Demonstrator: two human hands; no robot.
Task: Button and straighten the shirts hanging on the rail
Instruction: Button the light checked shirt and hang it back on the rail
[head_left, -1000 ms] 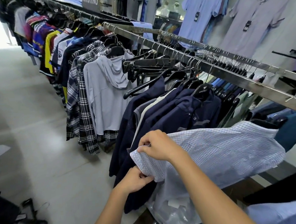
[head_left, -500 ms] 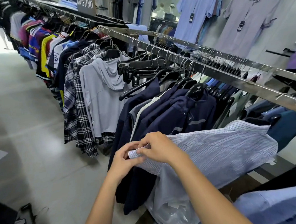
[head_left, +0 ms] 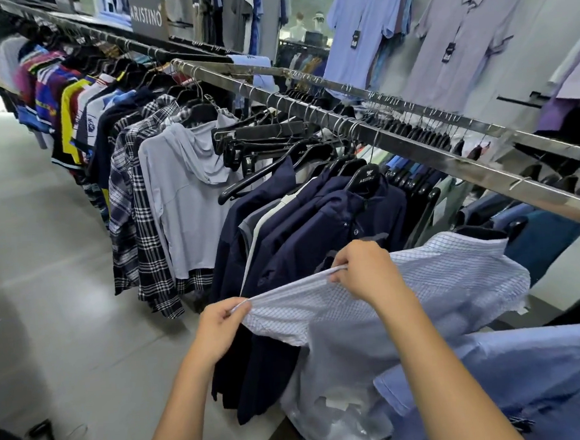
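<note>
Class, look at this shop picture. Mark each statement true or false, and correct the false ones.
1. The left hand and the right hand both pinch the edge of the checked shirt. True.
2. The checked shirt lies on the floor. False: it is held up, with its edge stretched between the two hands.
3. A grey hooded top hangs on the rail beside a plaid shirt. True.
4. The jackets hanging nearest the hands are red. False: the jackets are navy.
</note>
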